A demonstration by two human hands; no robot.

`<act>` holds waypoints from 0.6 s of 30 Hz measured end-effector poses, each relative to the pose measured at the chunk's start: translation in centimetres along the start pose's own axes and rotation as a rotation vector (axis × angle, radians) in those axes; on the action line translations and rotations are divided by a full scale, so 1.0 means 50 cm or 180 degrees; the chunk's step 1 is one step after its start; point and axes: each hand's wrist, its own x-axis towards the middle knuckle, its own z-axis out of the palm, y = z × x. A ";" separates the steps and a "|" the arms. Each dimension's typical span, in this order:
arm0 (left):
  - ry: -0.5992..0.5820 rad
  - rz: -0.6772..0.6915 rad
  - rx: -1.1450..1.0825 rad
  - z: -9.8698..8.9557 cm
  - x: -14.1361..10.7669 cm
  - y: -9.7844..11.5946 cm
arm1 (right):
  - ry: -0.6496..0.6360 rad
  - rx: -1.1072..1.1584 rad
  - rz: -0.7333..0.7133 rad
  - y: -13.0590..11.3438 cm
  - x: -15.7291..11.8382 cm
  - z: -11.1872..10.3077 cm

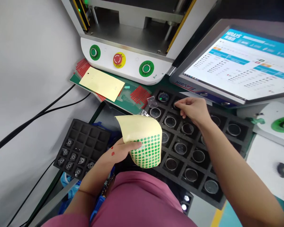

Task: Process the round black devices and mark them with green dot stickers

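My left hand (125, 150) grips a curved, pale yellow sheet of round green stickers (148, 151), its thumb lying across the front. The sheet's upper part is bare of stickers. My right hand (190, 108) is pinched over a back-row compartment of the black foam tray (247, 126), fingertips at a round dark part whose rim only partly shows. Whatever sits between those fingertips is hidden. Round glass-like discs with metal rims, such as this disc (170, 121), lie in the other compartments. A green dot marks the disc (163, 96) in the back left compartment.
A white press machine (125, 67) with buttons stands behind, a monitor (241, 66) at right. Red sticker sheets (139, 94) and a yellow card (101, 83) lie before the press. A smaller black tray (85, 135) with small parts is at left, near black cables (44, 110).
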 end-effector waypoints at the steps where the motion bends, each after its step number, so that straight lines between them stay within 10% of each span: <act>1: -0.0012 -0.0028 -0.0012 0.002 0.001 0.000 | 0.0038 0.0011 -0.0030 -0.003 0.002 0.000; 8: -0.0108 0.0029 -0.0147 0.029 -0.001 0.005 | 0.0446 0.0144 -0.1270 -0.065 -0.150 -0.013; 13: -0.0178 -0.0169 -0.0198 0.053 0.005 -0.003 | -0.0191 -0.0452 -0.2823 -0.080 -0.297 -0.035; 18: -0.0315 -0.0243 -0.0183 0.075 0.011 -0.022 | 0.0049 -0.0874 -0.2987 -0.054 -0.319 -0.062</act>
